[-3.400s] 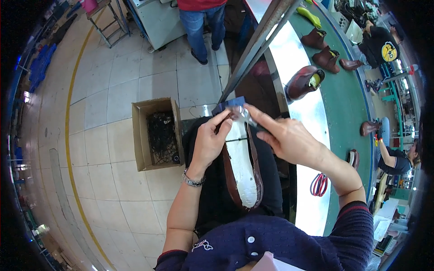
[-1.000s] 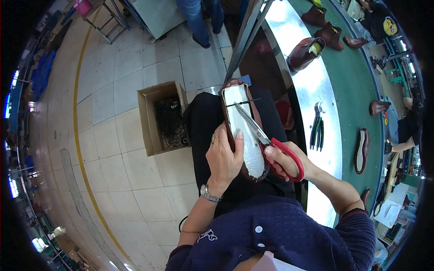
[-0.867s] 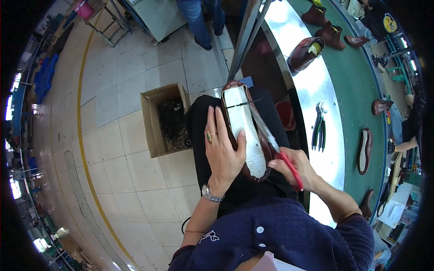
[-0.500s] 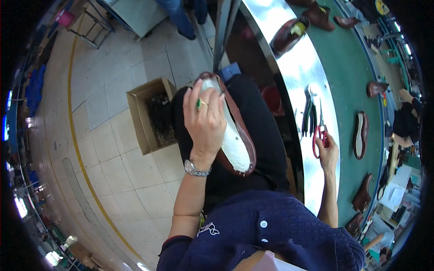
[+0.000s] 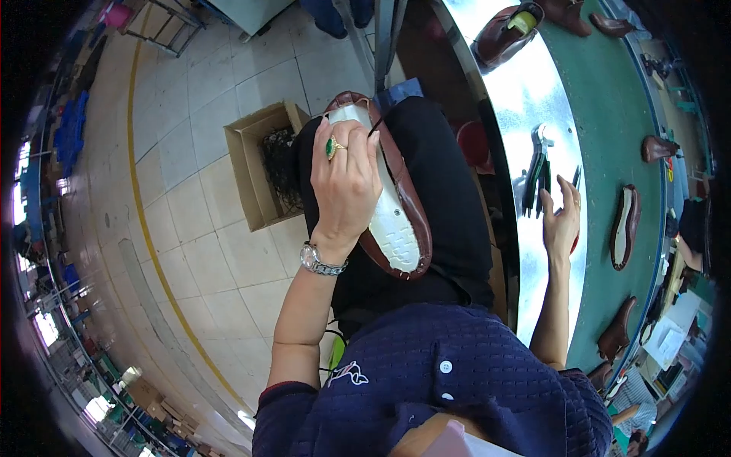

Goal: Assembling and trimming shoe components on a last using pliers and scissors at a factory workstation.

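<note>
A brown leather shoe upper [image 5: 415,209] with a white insole [image 5: 396,228] lies sole side up across my lap. My left hand [image 5: 346,175], wearing a green-stoned ring and a watch, grips its far part with bent fingers. A thin dark strip [image 5: 375,128] shows by those fingertips; whether they hold it I cannot tell. On the shiny metal bench to the right, my right hand [image 5: 562,221] is open, fingers apart, beside black-handled pliers [image 5: 537,179]. Partly hidden behind it lie the scissors, with a bit of red handle [image 5: 574,244] showing.
A cardboard box [image 5: 247,183] with black scraps stands on the tiled floor, left of my legs. Another brown shoe [image 5: 504,38] sits at the bench's far end. Beyond the bench, a green surface [image 5: 594,183] carries several brown shoes and uppers. A metal post [image 5: 386,46] rises ahead.
My right hand has let go of the red-handled scissors and opened toward the pliers. The left hand stays on the shoe upper. The whole view has shifted slightly.
</note>
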Demonstrator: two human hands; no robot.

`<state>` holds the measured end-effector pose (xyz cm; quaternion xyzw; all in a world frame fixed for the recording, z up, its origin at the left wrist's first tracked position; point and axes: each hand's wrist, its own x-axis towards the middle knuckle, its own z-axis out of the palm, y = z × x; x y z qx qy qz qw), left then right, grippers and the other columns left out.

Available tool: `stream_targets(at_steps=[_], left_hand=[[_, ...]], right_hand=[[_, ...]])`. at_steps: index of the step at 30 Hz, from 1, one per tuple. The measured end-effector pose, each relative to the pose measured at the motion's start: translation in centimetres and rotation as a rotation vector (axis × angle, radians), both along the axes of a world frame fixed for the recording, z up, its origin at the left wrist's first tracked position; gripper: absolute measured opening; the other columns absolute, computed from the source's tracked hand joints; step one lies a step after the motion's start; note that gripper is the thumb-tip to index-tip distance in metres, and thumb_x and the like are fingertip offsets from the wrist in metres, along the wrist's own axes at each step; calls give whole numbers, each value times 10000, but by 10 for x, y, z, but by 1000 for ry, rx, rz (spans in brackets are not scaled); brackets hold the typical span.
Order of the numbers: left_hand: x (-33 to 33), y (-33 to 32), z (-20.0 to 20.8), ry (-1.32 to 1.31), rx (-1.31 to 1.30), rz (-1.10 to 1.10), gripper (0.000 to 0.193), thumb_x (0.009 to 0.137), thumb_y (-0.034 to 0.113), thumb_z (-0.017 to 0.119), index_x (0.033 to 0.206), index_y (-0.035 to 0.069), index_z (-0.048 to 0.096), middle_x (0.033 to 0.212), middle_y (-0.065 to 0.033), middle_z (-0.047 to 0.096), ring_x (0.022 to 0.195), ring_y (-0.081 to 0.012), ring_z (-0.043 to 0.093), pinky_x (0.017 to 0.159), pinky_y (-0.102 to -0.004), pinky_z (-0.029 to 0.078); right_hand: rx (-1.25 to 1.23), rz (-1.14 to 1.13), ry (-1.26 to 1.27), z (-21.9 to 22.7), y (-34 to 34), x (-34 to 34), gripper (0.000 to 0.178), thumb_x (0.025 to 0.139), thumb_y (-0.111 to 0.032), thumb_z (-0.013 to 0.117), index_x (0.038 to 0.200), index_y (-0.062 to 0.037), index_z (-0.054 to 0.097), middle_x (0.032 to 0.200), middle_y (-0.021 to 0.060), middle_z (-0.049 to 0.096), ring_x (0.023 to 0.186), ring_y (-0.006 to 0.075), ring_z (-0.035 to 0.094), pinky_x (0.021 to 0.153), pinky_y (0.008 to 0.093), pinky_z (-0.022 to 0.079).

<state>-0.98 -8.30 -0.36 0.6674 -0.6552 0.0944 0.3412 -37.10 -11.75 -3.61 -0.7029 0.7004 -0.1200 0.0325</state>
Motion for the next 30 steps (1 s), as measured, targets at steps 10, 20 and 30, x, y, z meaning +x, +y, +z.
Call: stream_targets(at_steps=[10,20,30], left_hand=[[-4,2,6,17,-19,-13,54,870,16,618,887,-24,586,903,-129,610,883,-308,607,972,-439,463],[-4,6,7,38,-58,-12,78,843,-13,654,896,-36,602,907,-130,627,828,-289,620,740,-359,510],[-2,10,7,26,-156,-15,139,786,-68,669,920,-55,634,970,-133,647,821,-277,646,713,-330,536]], right_hand=[[115,-47,-61,-16,-28,16,584,913,-362,609,1346,3,466,1295,246,506,1196,384,511,993,455,429],[116,-69,32,-22,-37,26,611,891,-372,626,1351,0,469,1217,217,526,1105,357,551,932,446,455],[174,-91,-249,-38,-54,2,457,938,-248,485,1295,37,507,997,206,591,925,332,606,848,397,481]])
